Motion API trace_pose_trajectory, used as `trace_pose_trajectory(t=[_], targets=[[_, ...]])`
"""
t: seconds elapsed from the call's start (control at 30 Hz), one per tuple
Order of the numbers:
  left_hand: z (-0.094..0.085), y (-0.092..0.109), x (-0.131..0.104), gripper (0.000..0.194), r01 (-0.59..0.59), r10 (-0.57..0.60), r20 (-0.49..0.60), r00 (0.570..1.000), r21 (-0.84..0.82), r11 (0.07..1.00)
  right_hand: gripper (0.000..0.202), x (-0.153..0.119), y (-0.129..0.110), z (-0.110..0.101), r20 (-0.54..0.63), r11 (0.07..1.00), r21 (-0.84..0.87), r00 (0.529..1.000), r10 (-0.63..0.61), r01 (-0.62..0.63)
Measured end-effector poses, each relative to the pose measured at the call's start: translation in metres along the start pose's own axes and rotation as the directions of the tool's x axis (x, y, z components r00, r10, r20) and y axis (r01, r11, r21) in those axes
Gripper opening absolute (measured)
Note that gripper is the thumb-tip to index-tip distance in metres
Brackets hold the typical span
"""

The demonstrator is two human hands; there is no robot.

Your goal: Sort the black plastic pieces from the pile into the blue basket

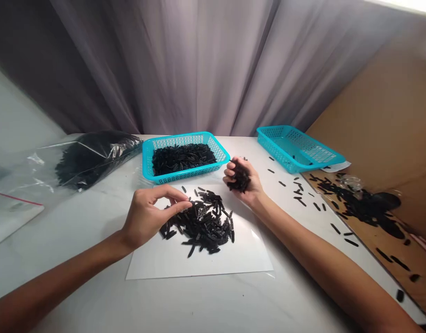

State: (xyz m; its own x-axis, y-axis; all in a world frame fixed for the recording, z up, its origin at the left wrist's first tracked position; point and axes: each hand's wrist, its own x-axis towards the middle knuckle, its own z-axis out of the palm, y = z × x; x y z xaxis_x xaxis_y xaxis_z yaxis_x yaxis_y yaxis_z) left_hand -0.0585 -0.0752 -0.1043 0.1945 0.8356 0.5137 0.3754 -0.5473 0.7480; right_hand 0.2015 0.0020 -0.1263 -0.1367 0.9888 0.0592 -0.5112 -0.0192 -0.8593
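A loose pile of small black elongated pieces [206,226] lies on a white sheet [199,266] in front of me. My left hand [153,212] is over the pile's left side, thumb and forefinger pinched together; whatever is between the tips is too small to make out. My right hand [249,182] is raised to the right of the pile, fingers curled round a clump of the same black pieces [240,175]. Just behind both hands stands a turquoise basket [148,159], its inside heaped with black pieces.
A clear plastic bag [98,159] bulging with black pieces rests at left. Another turquoise basket [275,150] sits at the back right with a few pieces in it. Stray black pieces [298,192] are scattered on the table's right side and the brown board [366,236]. A grey curtain [185,69] hangs behind.
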Motion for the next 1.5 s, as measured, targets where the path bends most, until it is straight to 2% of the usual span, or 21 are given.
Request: trace_pose_trajectory(t=[0.13,0.27,0.33,0.43,0.6,0.63,0.7,0.77,0.83,0.9,0.97,1.03,1.13,1.2,1.3,1.37,1.43,1.5], targets=[[0.0,-0.002,0.001,0.009,0.01,-0.01,-0.008,1.0,0.02,1.0,0.027,-0.013,0.012,0.016,0.106,0.97,-0.235,0.991,0.082,-0.055],[-0.001,-0.005,0.002,0.008,0.053,-0.051,-0.052,0.997,0.019,0.998,0.016,-0.032,0.024,0.035,0.269,0.854,-0.518,0.958,0.101,0.055],[-0.001,-0.007,0.002,0.008,0.074,-0.072,-0.076,0.994,0.021,0.997,0.013,-0.04,0.028,0.042,0.363,0.756,-0.634,0.926,0.105,0.163],[-0.001,-0.01,0.001,0.008,0.092,-0.09,-0.074,0.993,0.021,0.996,0.025,-0.047,0.029,0.049,0.452,0.614,-0.734,0.884,0.123,0.291],[-0.002,-0.013,-0.001,0.012,0.124,-0.122,-0.049,0.991,0.036,0.992,0.054,-0.048,0.019,0.051,0.591,0.237,-0.803,0.784,0.191,0.547],[-0.002,-0.013,-0.001,0.012,0.13,-0.128,-0.045,0.991,0.038,0.991,0.059,-0.048,0.017,0.051,0.602,0.192,-0.798,0.772,0.202,0.571],[-0.002,-0.014,0.0,0.014,0.136,-0.135,-0.038,0.99,0.037,0.99,0.06,-0.048,0.014,0.052,0.605,0.174,-0.796,0.77,0.205,0.579],[-0.001,-0.014,0.0,0.016,0.142,-0.141,-0.03,0.99,0.032,0.989,0.053,-0.049,0.011,0.052,0.604,0.177,-0.797,0.773,0.197,0.577],[-0.001,-0.014,0.001,0.017,0.145,-0.144,-0.028,0.989,0.026,0.989,0.042,-0.049,0.007,0.053,0.606,0.197,-0.794,0.77,0.198,0.575],[-0.001,-0.012,0.001,0.016,0.144,-0.144,-0.03,0.989,0.025,0.989,0.042,-0.047,0.0,0.052,0.602,0.242,-0.795,0.772,0.202,0.556],[-0.001,-0.01,0.001,0.015,0.151,-0.15,-0.033,0.988,0.026,0.988,0.051,-0.045,-0.005,0.05,0.566,0.305,-0.808,0.808,0.163,0.504],[-0.002,-0.009,0.001,0.014,0.166,-0.165,-0.031,0.986,0.024,0.986,0.053,-0.042,-0.007,0.049,0.498,0.391,-0.809,0.865,0.061,0.439],[-0.001,-0.009,0.0,0.014,0.182,-0.182,-0.024,0.983,0.024,0.983,0.04,-0.04,0.004,0.048,0.365,0.498,-0.791,0.927,-0.085,0.357],[0.0,-0.011,0.0,0.015,0.187,-0.186,-0.017,0.982,0.024,0.982,0.035,-0.041,0.017,0.05,0.287,0.523,-0.798,0.952,-0.107,0.299],[0.001,-0.014,-0.001,0.016,0.18,-0.18,0.002,0.984,0.026,0.983,0.04,-0.042,0.033,0.057,0.222,0.526,-0.819,0.972,-0.08,0.23],[0.001,-0.014,-0.002,0.018,0.178,-0.179,0.014,0.984,0.036,0.983,0.048,-0.038,0.033,0.058,0.204,0.502,-0.84,0.977,-0.06,0.206],[0.001,-0.014,-0.002,0.019,0.177,-0.178,0.022,0.984,0.049,0.983,0.052,-0.03,0.022,0.049,0.192,0.446,-0.874,0.98,-0.051,0.194],[0.001,-0.013,-0.002,0.021,0.166,-0.168,0.029,0.985,0.056,0.985,0.04,-0.018,0.001,0.027,0.164,0.342,-0.924,0.985,-0.054,0.173]])
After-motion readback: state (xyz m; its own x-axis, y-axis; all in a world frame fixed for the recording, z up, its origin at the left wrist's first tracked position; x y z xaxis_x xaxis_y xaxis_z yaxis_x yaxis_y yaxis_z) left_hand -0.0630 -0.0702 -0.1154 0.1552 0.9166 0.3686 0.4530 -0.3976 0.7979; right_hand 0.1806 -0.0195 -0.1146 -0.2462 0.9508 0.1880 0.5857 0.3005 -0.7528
